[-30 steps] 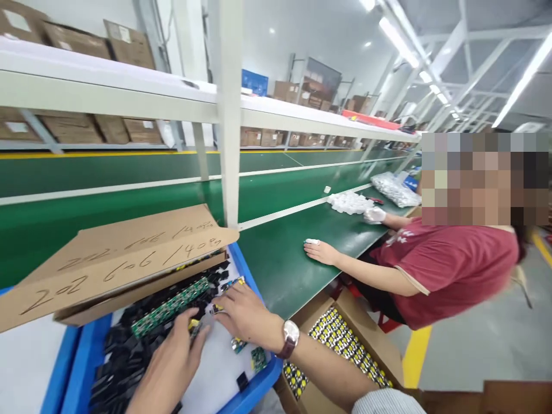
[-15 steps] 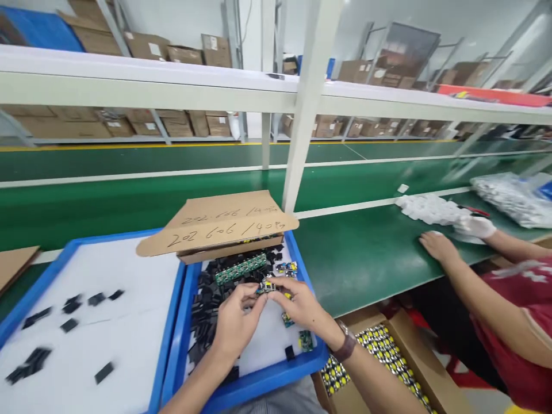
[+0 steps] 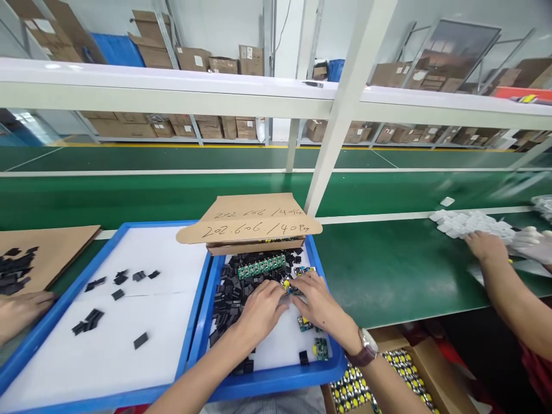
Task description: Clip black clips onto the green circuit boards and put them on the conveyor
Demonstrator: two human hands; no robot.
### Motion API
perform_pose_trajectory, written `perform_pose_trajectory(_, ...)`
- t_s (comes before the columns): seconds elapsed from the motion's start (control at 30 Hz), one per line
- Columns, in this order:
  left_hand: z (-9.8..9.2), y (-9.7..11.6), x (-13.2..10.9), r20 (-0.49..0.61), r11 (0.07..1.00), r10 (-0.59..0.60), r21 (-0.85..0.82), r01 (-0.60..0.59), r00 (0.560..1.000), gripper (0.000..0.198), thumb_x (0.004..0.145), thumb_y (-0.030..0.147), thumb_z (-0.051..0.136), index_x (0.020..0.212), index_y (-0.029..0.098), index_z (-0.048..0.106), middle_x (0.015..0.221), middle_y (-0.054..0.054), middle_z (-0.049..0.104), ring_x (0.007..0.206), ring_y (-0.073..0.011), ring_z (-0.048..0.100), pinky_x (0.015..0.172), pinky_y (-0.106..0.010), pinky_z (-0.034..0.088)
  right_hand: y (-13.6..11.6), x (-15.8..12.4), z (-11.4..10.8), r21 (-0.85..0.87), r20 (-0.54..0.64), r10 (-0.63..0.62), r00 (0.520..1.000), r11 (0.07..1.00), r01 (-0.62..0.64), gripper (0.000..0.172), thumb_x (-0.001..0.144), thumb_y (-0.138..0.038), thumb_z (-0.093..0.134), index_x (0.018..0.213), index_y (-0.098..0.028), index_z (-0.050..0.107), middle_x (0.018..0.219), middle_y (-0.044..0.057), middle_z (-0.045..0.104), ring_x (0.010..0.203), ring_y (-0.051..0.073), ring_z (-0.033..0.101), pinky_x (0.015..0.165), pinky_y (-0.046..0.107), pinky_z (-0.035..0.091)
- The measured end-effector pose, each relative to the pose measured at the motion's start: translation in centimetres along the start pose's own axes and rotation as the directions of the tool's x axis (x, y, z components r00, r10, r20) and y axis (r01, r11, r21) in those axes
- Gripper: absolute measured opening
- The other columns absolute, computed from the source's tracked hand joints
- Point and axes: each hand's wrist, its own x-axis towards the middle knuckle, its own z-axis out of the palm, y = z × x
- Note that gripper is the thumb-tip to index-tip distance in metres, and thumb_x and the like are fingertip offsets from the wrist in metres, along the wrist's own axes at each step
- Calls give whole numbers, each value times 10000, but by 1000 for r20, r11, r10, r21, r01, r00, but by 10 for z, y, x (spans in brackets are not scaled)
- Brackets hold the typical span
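Over the right-hand blue tray [image 3: 276,382], my left hand [image 3: 264,307] and my right hand [image 3: 318,298] meet with fingers closed on a small circuit board [image 3: 286,283] with a yellow part. My fingers cover much of it. Just beyond them, a long green circuit board strip [image 3: 261,267] lies on a heap of black pieces [image 3: 228,305]. A loose circuit board [image 3: 321,348] and one black piece [image 3: 304,357] lie near the tray's front right corner. Another board [image 3: 304,324] is beside my right hand.
A cardboard box [image 3: 254,247] with handwritten flaps stands at the tray's back. The left blue tray [image 3: 183,345] holds scattered black pieces. At lower right is a carton of boards [image 3: 444,374]. Other people's hands [image 3: 487,247] work at right and at far left [image 3: 26,313].
The view has swung left, bringing a cardboard sheet with black pieces and another person's hand into sight. My hands have lowered slightly and turned more palm-down around the board.
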Motion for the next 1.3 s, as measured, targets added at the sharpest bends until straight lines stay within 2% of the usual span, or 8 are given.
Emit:
perform_pose_trajectory(0.27, -35, -34, 34, -81, 980, -103, 162, 115, 991, 204, 945, 204, 607, 1107, 160, 723, 1081, -171, 714, 1151, -367, 593, 1024, -567, 451, 18, 26, -20, 112, -116, 7, 993, 994, 6, 355, 975, -261, 600, 1325, -215, 642, 1278, 139, 681, 1236, 323, 594, 1069, 589, 487)
perform_pose_trajectory(0.43, -41, -40, 33, -75, 987, -112, 107, 120, 991, 198, 925, 157, 599, 1078, 206, 714, 1068, -102, 706, 1066, -294, 666, 989, -475, 514, 25, 48, -13, 177, -128, -19, 992, 983, 42, 470, 993, -325, 593, 1446, -203, 565, 1429, 166, 618, 1360, 325, 557, 1119, 578, 474)
perform_pose_trajectory(0.63, -63, -13, 14, -15, 988, -146, -55, 145, 989, 275, 927, 308, 648, 1191, 244, 688, 1128, -43, 740, 979, -217, 741, 908, -328, 587, 13, 50, -15, 285, -95, -97, 991, 951, 120, 304, 996, -327, 613, 1280, -270, 704, 1246, 67, 754, 1122, 237, 732, 942, 391, 625)
perform_pose_trajectory(0.73, -56, 2, 2, 47, 973, -207, -95, 210, 977, 328, 991, 339, 542, 1279, 235, 661, 966, -25, 796, 770, -212, 776, 760, -317, 623, 2, 37, -6, 254, -173, -32, 984, 964, 76, 312, 1007, -312, 591, 1289, -236, 702, 1244, 109, 745, 1147, 267, 714, 1008, 446, 589)
perform_pose_trajectory(0.83, -40, 12, -10, 45, 958, -268, -92, 271, 962, 357, 996, 299, 500, 1299, 193, 657, 1175, -102, 777, 1044, -294, 761, 924, -402, 596, -2, 18, 3, 199, -219, 27, 975, 980, 17, 342, 1011, -288, 566, 1322, -209, 682, 1236, 155, 738, 1132, 308, 707, 1018, 511, 568)
perform_pose_trajectory(1.1, -37, 15, -23, 207, 955, -191, -187, 231, 959, 295, 944, 277, 614, 1214, 248, 728, 1230, -38, 775, 1121, -264, 742, 988, -348, 569, 16, -12, -25, 78, 62, -13, 998, 997, 8, 522, 927, -231, 694, 1437, -259, 587, 1454, 103, 623, 1422, 352, 488, 1147, 620, 434)
perform_pose_trajectory(1.2, -26, 22, -25, 191, 948, -181, -228, 223, 965, 275, 956, 297, 609, 1201, 271, 732, 1174, -7, 795, 1077, -238, 759, 949, -306, 582, 5, -13, -20, 265, 116, -86, 989, 963, 52, 408, 1010, -277, 597, 1418, -287, 607, 1397, 69, 674, 1318, 256, 615, 1110, 461, 524)
perform_pose_trajectory(1.3, -7, 25, -26, 87, 936, -268, -213, 280, 960, 311, 997, 298, 532, 1247, 217, 697, 1200, -76, 779, 1090, -275, 753, 961, -374, 583, -4, -13, 1, 246, -62, -79, 995, 965, 92, 261, 1025, -255, 572, 1225, -244, 739, 1172, 82, 778, 1094, 244, 733, 999, 415, 597)
